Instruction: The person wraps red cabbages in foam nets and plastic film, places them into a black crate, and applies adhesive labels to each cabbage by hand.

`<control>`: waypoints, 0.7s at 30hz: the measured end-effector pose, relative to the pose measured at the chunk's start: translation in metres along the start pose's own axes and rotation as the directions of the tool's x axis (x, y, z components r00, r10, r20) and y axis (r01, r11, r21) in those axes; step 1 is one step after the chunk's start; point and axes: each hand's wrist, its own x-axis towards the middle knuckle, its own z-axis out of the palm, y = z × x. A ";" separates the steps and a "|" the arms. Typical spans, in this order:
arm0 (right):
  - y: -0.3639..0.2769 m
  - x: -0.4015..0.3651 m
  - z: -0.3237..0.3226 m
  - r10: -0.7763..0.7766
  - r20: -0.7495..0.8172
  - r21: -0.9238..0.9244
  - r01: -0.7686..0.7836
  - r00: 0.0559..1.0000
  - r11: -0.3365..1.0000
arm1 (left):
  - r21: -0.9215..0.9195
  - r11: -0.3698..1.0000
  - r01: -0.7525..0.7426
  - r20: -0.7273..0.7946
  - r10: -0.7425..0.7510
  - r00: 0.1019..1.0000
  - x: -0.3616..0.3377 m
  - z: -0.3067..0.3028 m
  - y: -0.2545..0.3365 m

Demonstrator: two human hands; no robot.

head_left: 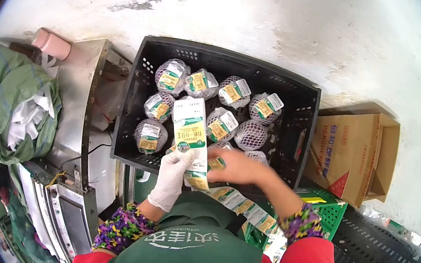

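Note:
My left hand (174, 172), in a white glove, is closed on a long strip of printed labels (190, 123). The strip stands up over the crate, and its tail (245, 208) runs down to the right past my apron. My bare right hand (235, 168) is blurred by motion beside the strip, at the crate's near edge; a small green and yellow label (217, 162) shows at its fingertips. The black crate (226, 54) holds several round purple heads in white foam nets, most bearing labels. One netted head (251, 135) shows no label.
A cardboard box (351, 153) stands right of the crate, against the white wall. Below it are a green crate (334, 222) and black slatted crates (379, 260). On the left is a metal cabinet (73, 103) with a pink bottle (52, 44) and a green sack (7, 99) beside it.

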 end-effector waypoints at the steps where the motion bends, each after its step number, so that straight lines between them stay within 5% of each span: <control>1: -0.015 -0.004 0.018 0.019 0.080 0.072 -0.024 0.997 0.997 | 0.001 1.000 -0.006 -0.005 0.006 1.000 0.000 -0.003 0.001; 3: -0.025 -0.009 0.044 0.304 0.163 0.218 -0.335 0.939 0.917 | -0.011 0.999 -0.050 0.042 0.050 0.998 0.001 -0.008 0.004; 5: -0.034 -0.019 0.071 0.218 0.060 0.346 -0.225 0.974 0.911 | -0.047 0.999 -0.017 0.043 0.019 0.999 -0.004 -0.007 0.017; 7: -0.041 -0.021 0.095 0.037 -0.426 0.128 0.020 0.904 0.992 | -0.014 1.000 -0.009 0.063 0.010 0.998 -0.005 -0.017 0.015; 9: -0.047 -0.020 0.105 0.143 -0.411 0.136 -0.095 0.900 0.986 | 0.064 0.998 0.012 0.132 -0.020 0.991 -0.005 -0.024 0.012; 11: -0.054 -0.018 0.112 0.343 -0.352 0.139 -0.314 0.871 0.939 | -0.081 0.996 0.036 0.153 -0.023 0.988 -0.009 -0.022 0.013; 13: -0.043 -0.024 0.139 0.264 -0.382 0.154 -0.221 0.886 0.963 | -0.155 0.988 0.019 0.199 0.012 0.980 -0.007 -0.026 0.040; 17: -0.057 -0.037 0.158 0.374 -0.264 0.029 -0.381 0.889 0.924 | -0.091 0.995 -0.036 0.290 0.061 0.955 0.011 -0.043 0.056; 19: -0.065 -0.040 0.158 0.171 -0.490 0.086 -0.148 0.855 0.985 | -0.008 0.996 -0.084 0.303 0.082 0.949 0.010 -0.049 0.052; 21: -0.062 -0.043 0.141 0.240 -0.590 0.342 -0.030 0.771 0.939 | 0.249 0.966 -0.065 0.320 -0.019 0.947 -0.004 -0.047 0.053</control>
